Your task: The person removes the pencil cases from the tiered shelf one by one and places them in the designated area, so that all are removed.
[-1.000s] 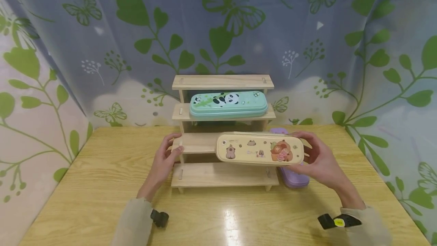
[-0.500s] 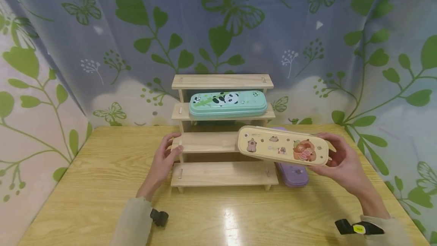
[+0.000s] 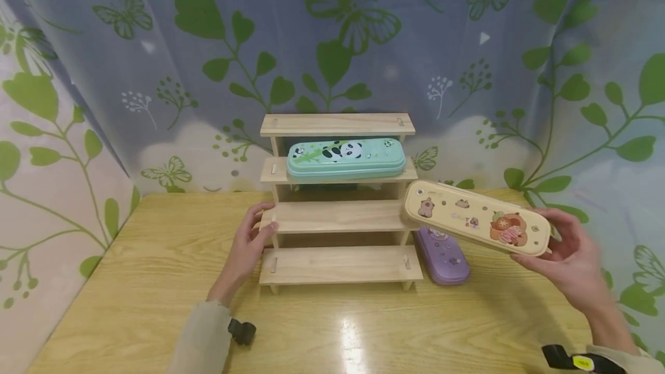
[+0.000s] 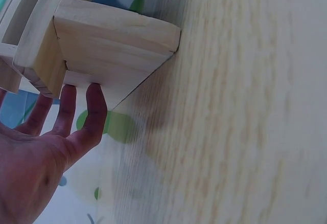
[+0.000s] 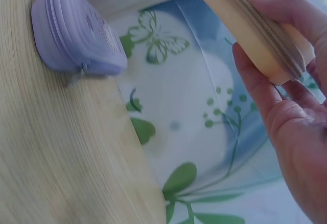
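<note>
My right hand grips the right end of a cream pencil case with cartoon animals and fruit on its lid. The case is held in the air, tilted, its left end higher and beside the rack; its zipper side shows in the right wrist view. My left hand holds the left side of a tiered wooden display rack, thumb on the second tier from the bottom. In the left wrist view, its fingers touch the wood. A mint pencil case with pandas lies on the second tier from the top.
A purple pencil case lies on the wooden table, close by the rack's right side. Behind the table hangs a blue and white curtain with green leaves and butterflies.
My right hand has carried the cream pencil case rightward from in front of the rack, and the case has tilted. More of the purple case shows. My left hand stays put.
</note>
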A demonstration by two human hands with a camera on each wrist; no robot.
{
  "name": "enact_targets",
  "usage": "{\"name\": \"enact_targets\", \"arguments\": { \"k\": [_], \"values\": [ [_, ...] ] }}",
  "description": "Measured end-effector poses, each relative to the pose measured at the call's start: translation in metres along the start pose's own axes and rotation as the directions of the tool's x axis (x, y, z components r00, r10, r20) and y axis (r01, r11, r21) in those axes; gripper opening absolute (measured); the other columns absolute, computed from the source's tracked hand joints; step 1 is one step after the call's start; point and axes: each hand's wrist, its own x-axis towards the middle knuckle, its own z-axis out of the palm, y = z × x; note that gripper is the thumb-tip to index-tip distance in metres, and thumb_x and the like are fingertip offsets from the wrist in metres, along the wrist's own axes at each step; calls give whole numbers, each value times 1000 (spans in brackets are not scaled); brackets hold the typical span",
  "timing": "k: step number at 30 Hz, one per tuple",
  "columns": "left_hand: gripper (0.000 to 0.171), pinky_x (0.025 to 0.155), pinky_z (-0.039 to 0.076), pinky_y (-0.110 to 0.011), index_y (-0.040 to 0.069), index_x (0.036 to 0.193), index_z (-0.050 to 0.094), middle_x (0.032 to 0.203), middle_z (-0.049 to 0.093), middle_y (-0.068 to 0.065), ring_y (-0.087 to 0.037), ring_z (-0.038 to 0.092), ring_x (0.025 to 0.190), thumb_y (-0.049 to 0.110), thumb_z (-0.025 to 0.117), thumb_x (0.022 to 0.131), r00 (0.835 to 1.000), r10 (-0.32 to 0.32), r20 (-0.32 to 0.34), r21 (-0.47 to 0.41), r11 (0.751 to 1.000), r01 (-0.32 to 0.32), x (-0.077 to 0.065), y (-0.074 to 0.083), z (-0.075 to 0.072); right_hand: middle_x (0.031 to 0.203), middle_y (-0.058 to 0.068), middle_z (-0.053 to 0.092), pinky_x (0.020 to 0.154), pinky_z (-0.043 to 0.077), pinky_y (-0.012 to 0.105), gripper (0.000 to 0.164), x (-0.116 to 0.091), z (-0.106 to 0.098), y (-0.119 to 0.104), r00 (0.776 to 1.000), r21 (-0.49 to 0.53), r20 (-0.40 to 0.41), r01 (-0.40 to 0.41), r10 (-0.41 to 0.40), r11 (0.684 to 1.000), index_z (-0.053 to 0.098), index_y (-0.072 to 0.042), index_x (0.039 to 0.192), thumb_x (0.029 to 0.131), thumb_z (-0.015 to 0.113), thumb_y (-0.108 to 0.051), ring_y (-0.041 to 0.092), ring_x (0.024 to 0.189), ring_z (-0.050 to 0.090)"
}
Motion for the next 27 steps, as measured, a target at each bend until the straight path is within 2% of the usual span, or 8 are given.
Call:
{"name": "enact_targets", "arguments": {
  "k": [6, 11, 16, 18, 21, 24, 27],
  "values": [
    [40, 71, 49, -29, 25, 147, 46, 143, 50, -16, -30, 60, 99, 25, 53, 107, 1000, -4, 1, 7, 1000, 4, -1, 0, 0, 142, 7, 54, 80, 59, 22, 91, -8, -13, -3, 995, -41, -104, 3, -7, 999, 40, 9, 143, 62, 48, 50, 11, 114, 66],
    [40, 68, 47, -28, 26, 147, 46, 146, 48, -15, -26, 59, 97, 25, 53, 107, 1000, -6, -1, 10, 1000, 6, 0, -1, -1, 137, 4, 54, 77, 59, 21, 87, -10, -14, 1, 979, -109, -202, -19, -4, 994, 44, 6, 140, 64, 52, 48, 8, 107, 68],
    [40, 70, 49, -30, 29, 147, 46, 148, 47, -13, -34, 60, 103, 26, 53, 107, 1000, -2, -2, 6, 1000, 2, -1, 0, -1, 128, -4, 50, 70, 57, 15, 80, -10, -15, 10, 938, -213, -337, -156, 77, 965, 52, -7, 134, 69, 67, 37, 0, 98, 70],
    [40, 73, 51, -31, 29, 146, 46, 148, 47, -14, -38, 60, 107, 26, 53, 107, 1000, -2, -3, -2, 1000, 2, -2, 1, -1, 125, -8, 47, 67, 56, 12, 77, -9, -16, 14, 915, -251, -384, -235, 127, 939, 53, -16, 131, 72, 73, 30, -4, 96, 68],
    [40, 75, 52, -32, 29, 146, 47, 146, 48, -14, -41, 61, 110, 26, 53, 107, 1000, 0, -4, -10, 1000, 0, -2, 1, -1, 123, -12, 42, 65, 54, 11, 75, -6, -19, 23, 882, -282, -434, -328, 185, 902, 51, -22, 129, 74, 79, 21, -8, 95, 65],
    [40, 74, 51, -31, 28, 146, 47, 145, 49, -14, -39, 61, 106, 25, 53, 107, 1000, 8, -4, -9, 1000, -8, -1, -1, -1, 122, -17, 39, 65, 53, 9, 74, -4, -20, 31, 854, -392, -480, -412, 199, 822, 48, -27, 129, 76, 83, 12, -10, 93, 61],
    [40, 68, 48, -29, 29, 146, 47, 145, 49, -14, -33, 60, 97, 26, 53, 107, 1000, 10, -2, 1, 1000, -10, -1, -2, -1, 119, -20, 37, 66, 52, 8, 71, -5, -21, 38, 836, -515, -512, -484, 199, 707, 44, -30, 129, 79, 86, 0, -12, 92, 56]
  ]
}}
